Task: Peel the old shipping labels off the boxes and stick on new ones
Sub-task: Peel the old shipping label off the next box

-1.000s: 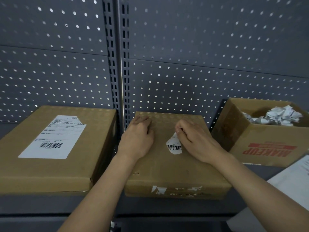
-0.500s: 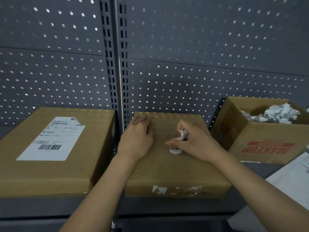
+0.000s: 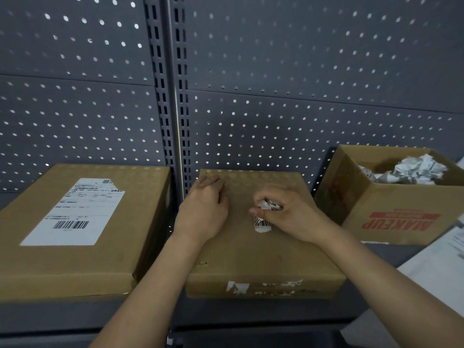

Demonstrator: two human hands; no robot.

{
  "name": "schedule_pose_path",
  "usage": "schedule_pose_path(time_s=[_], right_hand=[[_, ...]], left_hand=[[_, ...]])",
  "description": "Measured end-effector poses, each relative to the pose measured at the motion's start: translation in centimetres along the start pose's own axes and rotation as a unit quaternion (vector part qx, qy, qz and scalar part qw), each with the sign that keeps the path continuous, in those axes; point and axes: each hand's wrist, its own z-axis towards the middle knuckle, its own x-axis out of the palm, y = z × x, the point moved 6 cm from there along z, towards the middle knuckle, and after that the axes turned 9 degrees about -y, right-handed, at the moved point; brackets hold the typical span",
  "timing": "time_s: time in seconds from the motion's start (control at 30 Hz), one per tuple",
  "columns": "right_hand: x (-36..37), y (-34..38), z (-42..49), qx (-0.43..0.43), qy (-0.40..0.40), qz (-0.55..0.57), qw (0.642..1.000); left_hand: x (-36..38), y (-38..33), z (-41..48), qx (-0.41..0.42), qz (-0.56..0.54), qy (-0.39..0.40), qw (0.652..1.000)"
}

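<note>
Head camera: I've got my right hand pinching the label scrap at the centre of the middle box top; left hand, fingers curled and empty, rests on its far-left corner.

The dark grey shelf carries three cardboard boxes in a row against a perforated back panel. The closed middle box lies flat, in line with the slotted upright. The closed left box lies flat just beside it, a narrow gap between them. The open box stands to its right, apart and set further back. White sheets show at its lower right; whether they rest on the shelf cannot be told.
</note>
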Motion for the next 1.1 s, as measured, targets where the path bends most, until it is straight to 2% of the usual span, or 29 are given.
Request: schedule_pose_path(time_s=[0.1, 0.23, 0.53, 0.63, 0.7, 0.77, 0.9, 1.1], right_hand=[[0.1, 0.4, -0.2, -0.002, 0.03, -0.03, 0.999], [0.5, 0.5, -1.1, -0.05, 0.055, -0.082, 0.994], [0.9, 0.6, -2.0, -0.101, 0.037, -0.129, 0.986], [0.1, 1.2, -1.8, -0.078, 0.007, -0.125, 0.989], [-1.5, 0.9, -1.6, -0.048, -0.081, -0.099, 0.991], [-2.5, 0.5, -1.5, -0.031, -0.128, -0.078, 0.988], [-2.6, 0.3, -1.4, 0.0, -0.159, -0.054, 0.986], [-3.0, -0.5, -1.8, 0.049, -0.14, -0.075, 0.986]], left_hand=[[0.0, 0.1, 0.0, -0.001, -0.003, 0.002, 1.0], [0.2, 0.3, 0.2, -0.009, -0.003, 0.009, 1.0], [0.2, 0.0, 0.1, 0.0, -0.008, 0.005, 1.0], [0.1, -0.1, 0.0, -0.002, -0.004, 0.007, 1.0], [0.1, 0.0, 0.0, -0.008, 0.0, 0.013, 1.0], [0.0, -0.1, 0.0, -0.005, 0.003, 0.01, 1.0], [-0.5, -0.6, 0.0, 0.01, -0.012, -0.002, 1.0], [-2.3, -2.1, -0.3, 0.085, -0.008, -0.042, 0.995]])
